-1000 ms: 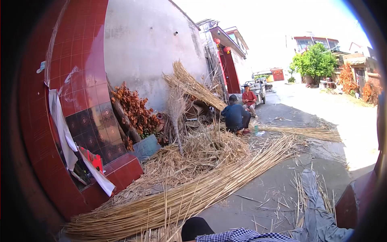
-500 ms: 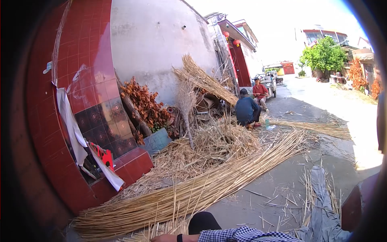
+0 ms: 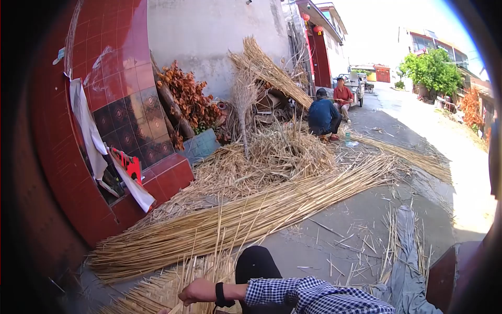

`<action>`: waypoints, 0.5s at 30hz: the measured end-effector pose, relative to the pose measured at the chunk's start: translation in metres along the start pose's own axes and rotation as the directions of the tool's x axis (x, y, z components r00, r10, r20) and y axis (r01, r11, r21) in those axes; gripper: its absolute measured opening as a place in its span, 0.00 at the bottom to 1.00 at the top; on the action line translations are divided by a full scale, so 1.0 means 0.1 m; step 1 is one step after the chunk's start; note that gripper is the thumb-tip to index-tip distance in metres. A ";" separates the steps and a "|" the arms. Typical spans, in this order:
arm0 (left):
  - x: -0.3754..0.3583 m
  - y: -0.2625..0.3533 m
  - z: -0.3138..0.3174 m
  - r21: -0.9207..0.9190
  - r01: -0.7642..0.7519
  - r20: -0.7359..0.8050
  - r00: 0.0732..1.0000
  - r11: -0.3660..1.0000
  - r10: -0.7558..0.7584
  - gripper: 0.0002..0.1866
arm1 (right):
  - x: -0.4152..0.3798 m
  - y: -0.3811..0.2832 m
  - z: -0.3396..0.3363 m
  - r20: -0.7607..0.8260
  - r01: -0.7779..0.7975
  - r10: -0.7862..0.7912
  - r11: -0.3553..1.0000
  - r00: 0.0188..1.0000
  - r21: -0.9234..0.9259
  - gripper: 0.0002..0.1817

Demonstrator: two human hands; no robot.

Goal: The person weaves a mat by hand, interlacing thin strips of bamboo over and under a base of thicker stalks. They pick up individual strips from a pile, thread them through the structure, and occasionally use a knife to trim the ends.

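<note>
My right hand (image 3: 196, 291), with a black wristband and a blue-and-white checked sleeve, is low in the view with its fingers curled closed on a reed strip at the woven reed mat (image 3: 151, 293). Several loose strips stand up from the mat around it. Only a sliver of my left hand (image 3: 163, 311) shows at the bottom edge, left of the right hand; its fingers are hidden. My dark-clothed knee (image 3: 256, 264) is beside the mat.
Beyond the mat lies a long bundle of reeds (image 3: 235, 220), with a heap of husks (image 3: 287, 157) behind. Two people (image 3: 323, 116) sit farther off. A grey cloth (image 3: 405, 251) and scattered stalks lie at the right. A red tiled wall (image 3: 120, 68) stands left.
The view has tilted down, showing more of the mat and my knee. My right hand has come farther into view, up and slightly left. A sliver of my left hand now shows.
</note>
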State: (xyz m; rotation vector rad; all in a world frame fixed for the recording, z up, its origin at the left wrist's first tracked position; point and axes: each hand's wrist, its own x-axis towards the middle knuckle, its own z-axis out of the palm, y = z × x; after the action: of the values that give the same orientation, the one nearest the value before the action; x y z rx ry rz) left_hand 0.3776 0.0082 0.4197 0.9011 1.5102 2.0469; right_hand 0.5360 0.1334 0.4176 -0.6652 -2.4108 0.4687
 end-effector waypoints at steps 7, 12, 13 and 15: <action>0.12 -0.12 -0.08 -0.401 -0.104 -0.048 0.995 0.910 0.092 0.15 | 0.19 -0.38 -0.27 -0.410 0.038 -0.261 0.878 0.874 -0.478 0.18; 0.23 -0.23 -0.19 -0.113 -0.458 0.177 0.864 0.882 0.471 0.10 | -0.15 -0.44 0.45 0.195 -0.322 0.269 0.596 0.943 0.736 0.19; 0.21 -0.27 -0.16 -0.040 -0.584 0.315 0.763 0.811 0.564 0.11 | -0.17 -0.45 0.48 0.235 -0.391 0.377 0.417 0.896 0.821 0.19; 0.15 -0.28 -0.14 0.097 -0.723 0.571 0.603 0.684 0.557 0.14 | -0.03 -0.43 0.46 0.330 -0.409 0.527 0.036 0.783 0.912 0.20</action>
State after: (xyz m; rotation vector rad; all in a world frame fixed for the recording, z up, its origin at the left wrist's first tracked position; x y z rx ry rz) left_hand 0.3568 0.0176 0.3944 2.2162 1.3250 1.7445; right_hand 0.4944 0.0887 0.4011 -0.7844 -1.1572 1.9816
